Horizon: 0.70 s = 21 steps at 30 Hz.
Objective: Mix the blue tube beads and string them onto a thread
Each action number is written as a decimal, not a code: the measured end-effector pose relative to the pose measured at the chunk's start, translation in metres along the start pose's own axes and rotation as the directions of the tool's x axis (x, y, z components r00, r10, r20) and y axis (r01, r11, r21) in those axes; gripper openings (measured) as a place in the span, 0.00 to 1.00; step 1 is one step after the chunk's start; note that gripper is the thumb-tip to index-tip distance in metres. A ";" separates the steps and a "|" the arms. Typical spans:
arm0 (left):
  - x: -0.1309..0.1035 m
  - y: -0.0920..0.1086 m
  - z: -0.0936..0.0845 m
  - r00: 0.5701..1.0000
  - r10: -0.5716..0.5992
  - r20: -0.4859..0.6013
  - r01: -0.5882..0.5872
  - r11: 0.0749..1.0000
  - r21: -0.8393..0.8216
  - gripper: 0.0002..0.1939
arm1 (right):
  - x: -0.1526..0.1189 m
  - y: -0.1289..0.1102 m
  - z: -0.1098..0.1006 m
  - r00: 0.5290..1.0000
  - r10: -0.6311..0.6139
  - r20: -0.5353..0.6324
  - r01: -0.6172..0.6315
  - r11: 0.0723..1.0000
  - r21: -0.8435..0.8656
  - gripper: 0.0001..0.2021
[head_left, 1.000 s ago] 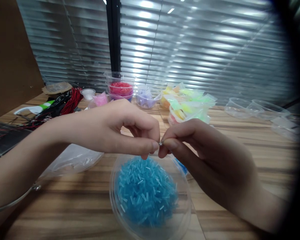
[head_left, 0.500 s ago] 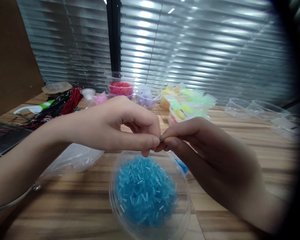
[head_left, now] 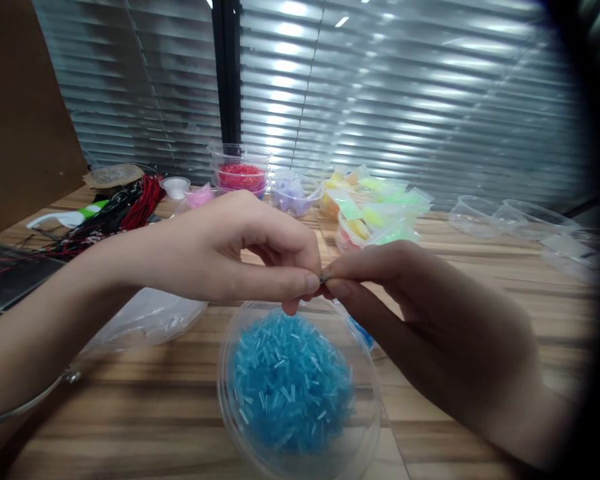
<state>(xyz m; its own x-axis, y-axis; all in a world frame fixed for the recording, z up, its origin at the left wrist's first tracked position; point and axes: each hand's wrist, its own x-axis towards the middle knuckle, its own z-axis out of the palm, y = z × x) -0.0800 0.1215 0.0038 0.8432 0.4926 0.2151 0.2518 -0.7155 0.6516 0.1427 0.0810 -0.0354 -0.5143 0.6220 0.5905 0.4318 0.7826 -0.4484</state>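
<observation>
My left hand [head_left: 230,253] reaches in from the left, thumb and index finger pinched on a tiny dark item [head_left: 323,280] too small to name. From the right, my right hand [head_left: 430,320] pinches the same spot with thumb and forefinger, its fingertips nearly touching the left ones. Below both hands stands a round clear tub [head_left: 365,413] holding a heap of short blue tube pieces [head_left: 293,383]. A bit of blue material [head_left: 363,333] shows behind the tub's right edge, partly hidden by my right hand.
A clear plastic bag [head_left: 150,317] lies under my left forearm. Black and red wires [head_left: 143,203] are at the back left. Tubs with red pieces [head_left: 241,177], purple packets [head_left: 293,193] and yellow-green packets [head_left: 375,207] line the back; clear cups [head_left: 480,217] stand at the right.
My right hand has shifted slightly right and down, and its fingers are straighter. My left hand is almost unmoved, still pinched.
</observation>
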 end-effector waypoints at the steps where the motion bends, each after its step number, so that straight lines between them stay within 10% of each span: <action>1: 0.000 0.000 0.000 1.000 0.000 -0.002 0.000 1.000 0.004 0.06 | 0.000 0.000 0.000 1.000 -0.004 0.000 0.004 1.000 -0.005 0.05; 21: 0.000 0.003 0.000 0.997 0.061 -0.040 -0.052 0.980 0.194 0.05 | 0.001 -0.002 -0.002 1.000 0.024 0.000 -0.024 0.997 -0.074 0.04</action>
<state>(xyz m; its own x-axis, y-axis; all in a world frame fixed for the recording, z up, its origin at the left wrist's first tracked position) -0.0796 0.1192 0.0054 0.8375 0.4674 0.2829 0.2949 -0.8227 0.4860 0.1429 0.0803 -0.0323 -0.5037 0.6403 0.5799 0.4977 0.7638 -0.4110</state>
